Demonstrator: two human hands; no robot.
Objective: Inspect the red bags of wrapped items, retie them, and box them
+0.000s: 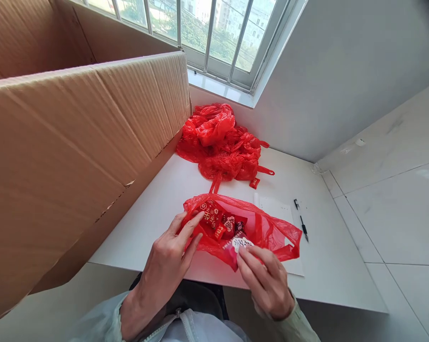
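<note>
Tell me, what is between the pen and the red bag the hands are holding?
A sheet of white paper lies on the table between the pen and the red bag, seen in the head view.

**One head camera, looking down over the tabletop**

The single view sat on the person's head, tilted forward and down, close above the white rectangular table point(157, 209). It faced the barred window point(214, 38) in the corner, a tall brown cardboard box wall point(75, 156) crowding its left side.
</note>
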